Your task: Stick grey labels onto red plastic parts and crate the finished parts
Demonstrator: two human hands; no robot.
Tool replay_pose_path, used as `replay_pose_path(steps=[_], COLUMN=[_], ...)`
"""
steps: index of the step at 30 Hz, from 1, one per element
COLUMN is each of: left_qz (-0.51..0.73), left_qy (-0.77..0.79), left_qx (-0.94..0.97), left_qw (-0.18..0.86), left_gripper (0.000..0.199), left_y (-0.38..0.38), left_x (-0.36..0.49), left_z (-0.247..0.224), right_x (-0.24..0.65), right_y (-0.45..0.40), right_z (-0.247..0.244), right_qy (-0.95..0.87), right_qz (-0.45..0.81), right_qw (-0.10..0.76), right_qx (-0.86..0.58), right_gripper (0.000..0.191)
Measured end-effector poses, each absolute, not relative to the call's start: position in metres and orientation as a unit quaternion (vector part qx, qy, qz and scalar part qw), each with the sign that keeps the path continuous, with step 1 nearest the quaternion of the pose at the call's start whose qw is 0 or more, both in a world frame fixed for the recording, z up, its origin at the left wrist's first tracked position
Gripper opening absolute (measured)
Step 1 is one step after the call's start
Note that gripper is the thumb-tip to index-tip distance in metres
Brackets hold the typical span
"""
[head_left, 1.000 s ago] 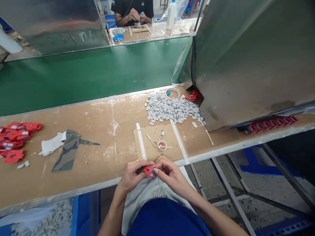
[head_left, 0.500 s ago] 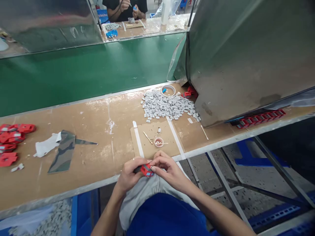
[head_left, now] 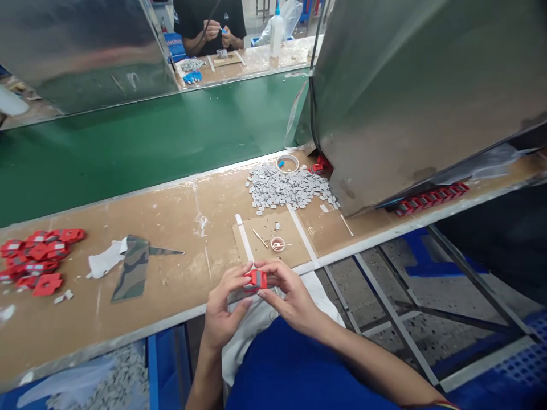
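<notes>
The person holds a red-and-grey piece (head_left: pixel 257 279) in front of the body, near the bench (head_left: pixel 171 285) edge. The right hand (head_left: pixel 290 293) pinches its right end, with the thumb below and the fingers above. The left hand (head_left: pixel 222 307) has its fingertips at the left end of the piece, and its thumb is spread away from them.

Counted from this piece, a small cup (head_left: pixel 277 244) stands at 1 o'clock on a cardboard sheet (head_left: pixel 294 230), with a thin white stick across it. Another stick (head_left: pixel 260 238) lies at 12 o'clock on the same sheet. Farther at 1 o'clock there is a heap of small grey pieces (head_left: pixel 284 188), and a tape roll (head_left: pixel 288 164) lies at its far edge. At 9 o'clock lies a camouflage cloth (head_left: pixel 131 270), touching a white scrap (head_left: pixel 106 259); beyond them is a pile of red pieces (head_left: pixel 38 256). At 2 o'clock, a row of red pieces (head_left: pixel 431 199) lies beside the metal housing (head_left: pixel 419 102).
</notes>
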State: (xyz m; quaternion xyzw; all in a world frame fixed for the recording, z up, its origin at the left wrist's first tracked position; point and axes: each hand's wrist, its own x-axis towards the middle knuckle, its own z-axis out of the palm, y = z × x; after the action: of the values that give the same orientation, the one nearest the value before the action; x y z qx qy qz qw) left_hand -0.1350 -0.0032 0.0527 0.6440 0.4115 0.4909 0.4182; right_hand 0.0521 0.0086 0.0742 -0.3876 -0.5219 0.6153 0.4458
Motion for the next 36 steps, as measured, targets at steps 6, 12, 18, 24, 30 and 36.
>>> replay_pose_path(steps=[6, 12, 18, 24, 30, 36], left_qz=[0.537, 0.515, 0.498, 0.446, 0.402, 0.423], left_qy=[0.432, 0.444, 0.412, 0.395, 0.387, 0.402], left_qx=[0.570, 0.565, 0.594, 0.648, 0.703, 0.699], left_qw=[0.447, 0.468, 0.479, 0.474, 0.441, 0.414], left_gripper=[0.017, 0.010, 0.012, 0.012, 0.014, 0.045], left_y=[0.013, 0.026, 0.037, 0.051, 0.053, 0.037], left_x=[-0.138, -0.150, -0.156, -0.144, -0.118, -0.095], left_z=[0.073, 0.094, 0.111, 0.125, 0.132, 0.124], right_x=[0.041, 0.026, 0.022, 0.034, 0.052, 0.062], right_y=[0.022, 0.028, 0.023, 0.017, 0.012, 0.013], right_z=[0.094, 0.104, 0.121, 0.119, 0.105, 0.106], right_qy=[-0.616, -0.607, -0.665, -0.643, -0.498, -0.409], right_qz=[0.506, 0.490, 0.366, 0.335, 0.466, 0.600], right_qw=[0.451, 0.477, 0.502, 0.535, 0.607, 0.602], right_qx=[-0.402, -0.405, -0.415, -0.433, -0.408, -0.332], right_gripper=[0.027, 0.030, 0.028, 0.031, 0.025, 0.033])
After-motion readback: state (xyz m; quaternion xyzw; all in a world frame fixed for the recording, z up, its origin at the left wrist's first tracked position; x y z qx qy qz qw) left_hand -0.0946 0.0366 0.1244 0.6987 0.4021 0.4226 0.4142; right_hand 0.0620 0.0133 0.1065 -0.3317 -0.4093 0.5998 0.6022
